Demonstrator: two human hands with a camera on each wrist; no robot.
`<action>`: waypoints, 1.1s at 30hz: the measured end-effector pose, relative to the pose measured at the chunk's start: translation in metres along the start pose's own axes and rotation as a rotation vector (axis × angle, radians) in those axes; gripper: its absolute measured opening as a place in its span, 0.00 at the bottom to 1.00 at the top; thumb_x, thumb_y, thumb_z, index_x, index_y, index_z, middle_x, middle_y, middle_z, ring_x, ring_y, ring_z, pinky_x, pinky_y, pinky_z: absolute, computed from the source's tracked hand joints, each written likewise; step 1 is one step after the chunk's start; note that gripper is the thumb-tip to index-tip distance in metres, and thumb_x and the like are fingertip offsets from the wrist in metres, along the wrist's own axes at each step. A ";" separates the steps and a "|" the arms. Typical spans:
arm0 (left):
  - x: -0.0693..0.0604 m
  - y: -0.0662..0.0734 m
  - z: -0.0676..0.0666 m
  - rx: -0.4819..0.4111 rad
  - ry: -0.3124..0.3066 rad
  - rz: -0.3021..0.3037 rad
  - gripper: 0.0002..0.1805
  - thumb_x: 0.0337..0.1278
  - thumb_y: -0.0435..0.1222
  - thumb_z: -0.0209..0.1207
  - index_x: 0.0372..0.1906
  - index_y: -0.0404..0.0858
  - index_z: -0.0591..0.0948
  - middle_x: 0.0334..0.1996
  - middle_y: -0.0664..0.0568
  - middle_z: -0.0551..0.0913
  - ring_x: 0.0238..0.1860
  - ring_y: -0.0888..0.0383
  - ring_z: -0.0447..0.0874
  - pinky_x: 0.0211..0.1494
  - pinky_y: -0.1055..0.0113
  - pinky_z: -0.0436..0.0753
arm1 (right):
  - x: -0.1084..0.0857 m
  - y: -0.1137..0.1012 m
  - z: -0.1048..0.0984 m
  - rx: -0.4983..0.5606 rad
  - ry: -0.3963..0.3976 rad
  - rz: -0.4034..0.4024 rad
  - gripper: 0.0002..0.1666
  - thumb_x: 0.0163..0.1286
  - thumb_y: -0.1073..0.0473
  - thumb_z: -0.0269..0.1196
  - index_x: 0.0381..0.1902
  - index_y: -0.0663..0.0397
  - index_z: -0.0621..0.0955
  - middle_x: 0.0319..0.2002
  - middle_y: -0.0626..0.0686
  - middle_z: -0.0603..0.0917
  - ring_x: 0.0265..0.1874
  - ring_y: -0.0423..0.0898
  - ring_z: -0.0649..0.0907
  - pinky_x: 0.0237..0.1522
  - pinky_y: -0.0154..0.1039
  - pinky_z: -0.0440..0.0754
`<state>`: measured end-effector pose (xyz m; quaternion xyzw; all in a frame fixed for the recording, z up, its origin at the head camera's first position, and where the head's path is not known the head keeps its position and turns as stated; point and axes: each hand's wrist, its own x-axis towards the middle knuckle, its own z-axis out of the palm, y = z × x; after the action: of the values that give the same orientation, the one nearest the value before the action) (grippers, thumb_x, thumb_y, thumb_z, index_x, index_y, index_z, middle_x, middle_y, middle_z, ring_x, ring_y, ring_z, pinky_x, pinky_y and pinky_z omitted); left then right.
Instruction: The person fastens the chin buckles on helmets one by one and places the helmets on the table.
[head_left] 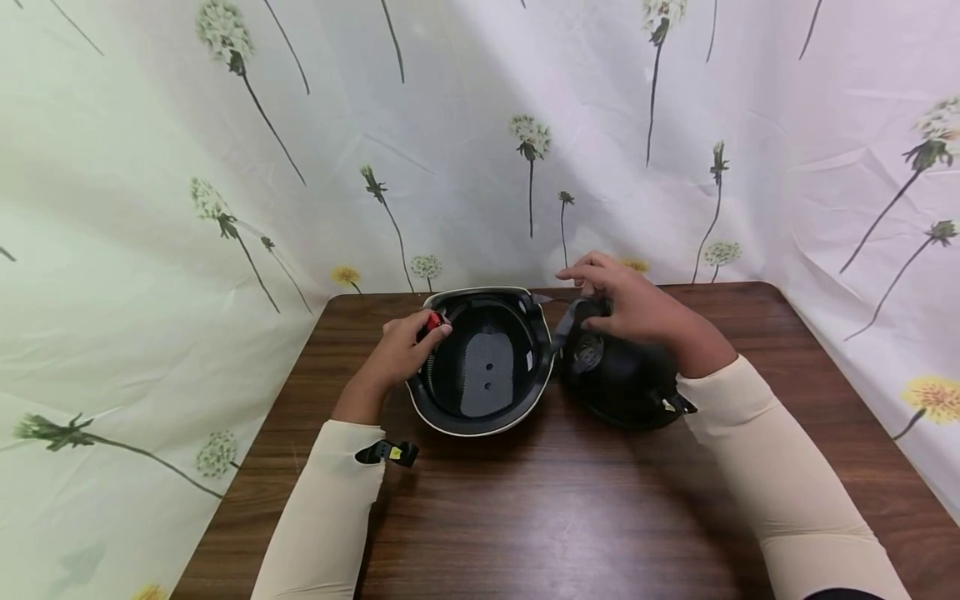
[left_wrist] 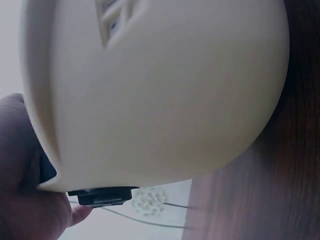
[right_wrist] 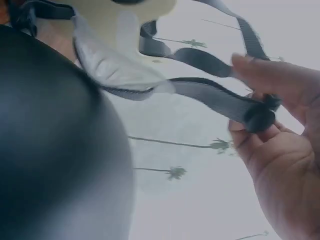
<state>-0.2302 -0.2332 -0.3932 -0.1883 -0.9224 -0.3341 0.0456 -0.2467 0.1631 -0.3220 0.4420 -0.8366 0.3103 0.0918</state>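
While the left hand (head_left: 405, 346) grips the cream helmet (head_left: 487, 429) at its rim, about 10 o'clock, thumb by a red piece (head_left: 435, 321), the right hand (head_left: 637, 308) pinches a dark webbing strap (right_wrist: 215, 97) near a round black button (right_wrist: 259, 118). Count: 2 hands, 2 helmets, 1 table (head_left: 525, 517), 1 flowered curtain (head_left: 465, 125). Cream one sits mid-table, toward the far edge, black hollow facing up; squarer rim end to 12, rounded end to 6, long axis roughly 12–6. Black helmet (head_left: 630, 383) is just beside it at 3–4 o'clock, domed. Strap crosses at cream's 2–3 o'clock; right hand and wrist cover part of the black one. Curtain behind, 12.
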 end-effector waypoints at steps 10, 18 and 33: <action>0.000 -0.002 0.001 0.011 0.010 -0.012 0.16 0.82 0.47 0.54 0.36 0.41 0.72 0.29 0.49 0.74 0.34 0.49 0.71 0.59 0.44 0.55 | 0.001 -0.007 -0.005 -0.256 0.210 -0.121 0.38 0.57 0.88 0.56 0.65 0.64 0.80 0.55 0.64 0.72 0.39 0.52 0.72 0.34 0.46 0.70; 0.000 -0.002 0.000 0.023 0.016 -0.003 0.15 0.82 0.45 0.54 0.36 0.41 0.73 0.29 0.50 0.76 0.33 0.50 0.72 0.58 0.45 0.56 | 0.004 0.004 -0.008 -0.397 0.420 -0.122 0.24 0.66 0.81 0.56 0.59 0.70 0.82 0.57 0.68 0.78 0.41 0.62 0.82 0.36 0.53 0.76; 0.003 -0.005 0.002 0.015 0.017 0.011 0.12 0.82 0.44 0.55 0.40 0.41 0.77 0.34 0.48 0.82 0.39 0.48 0.77 0.63 0.42 0.56 | -0.008 0.007 -0.044 -0.330 0.549 0.107 0.12 0.75 0.73 0.59 0.52 0.68 0.85 0.45 0.66 0.88 0.35 0.61 0.83 0.42 0.53 0.78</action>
<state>-0.2349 -0.2343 -0.3967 -0.1903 -0.9234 -0.3284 0.0565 -0.2529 0.1981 -0.2936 0.2762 -0.8417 0.2827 0.3679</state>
